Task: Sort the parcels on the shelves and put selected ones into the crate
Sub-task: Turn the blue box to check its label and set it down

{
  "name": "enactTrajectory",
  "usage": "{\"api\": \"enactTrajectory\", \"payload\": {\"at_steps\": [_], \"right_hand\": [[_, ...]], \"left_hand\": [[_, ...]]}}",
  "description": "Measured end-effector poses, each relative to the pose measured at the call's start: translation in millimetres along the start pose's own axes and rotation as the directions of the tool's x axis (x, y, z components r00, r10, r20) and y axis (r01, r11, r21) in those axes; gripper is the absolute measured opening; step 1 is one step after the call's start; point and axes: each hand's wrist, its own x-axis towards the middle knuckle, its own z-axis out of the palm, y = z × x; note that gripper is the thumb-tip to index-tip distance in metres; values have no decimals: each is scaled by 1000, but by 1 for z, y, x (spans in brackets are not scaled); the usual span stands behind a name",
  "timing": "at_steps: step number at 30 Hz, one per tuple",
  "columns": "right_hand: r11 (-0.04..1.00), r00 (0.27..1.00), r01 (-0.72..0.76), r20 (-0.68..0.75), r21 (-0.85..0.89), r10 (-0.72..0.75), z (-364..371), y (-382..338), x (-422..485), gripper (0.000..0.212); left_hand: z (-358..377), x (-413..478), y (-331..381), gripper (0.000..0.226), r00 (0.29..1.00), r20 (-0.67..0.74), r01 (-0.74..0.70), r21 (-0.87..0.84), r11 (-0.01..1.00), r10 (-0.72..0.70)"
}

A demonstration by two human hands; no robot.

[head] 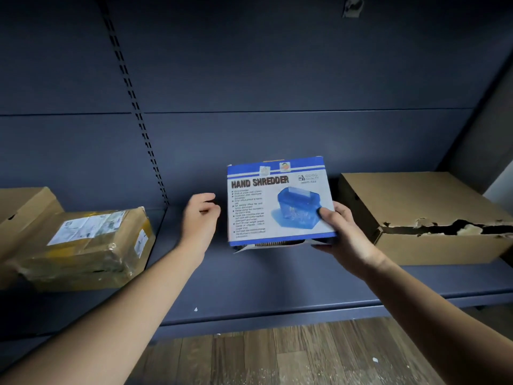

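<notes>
Two bare forearms, bare wrists, left grip (pixel 201 215) and right grip (pixel 344 232) both bare, slender fingers

A stockroom or shop aisle is showing: a dark metal shelf (pixel 249 287) and slotted upright (pixel 133 107) are lining the back wall. A taped parcel (pixel 88 245) and torn cardboard box (pixel 430 212) are sitting on it.

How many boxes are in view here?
4: a brown box at far left, a taped parcel beside it, the Hand Shredder box in the right hand, a torn box at right. Others may be offscreen.
</notes>
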Motion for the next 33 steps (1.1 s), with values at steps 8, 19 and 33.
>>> {"api": "enactTrajectory", "payload": {"at_steps": [8, 19, 33], "right_hand": [[970, 984, 164, -45, -178, -174, 28, -2, -2, 66], [841, 902, 417, 44, -346, -429, 54, -2, -10, 31], [621, 876, 350, 10, -701, -482, 23, 0, 7, 16]], "left_hand": [[35, -28, 20, 25, 958, 281, -87, 99, 991, 56], [28, -24, 20, 48, 945, 322, 90, -62, 994, -65], [6, -9, 7, 40, 923, 221, 372, -307, 876, -315]]}}
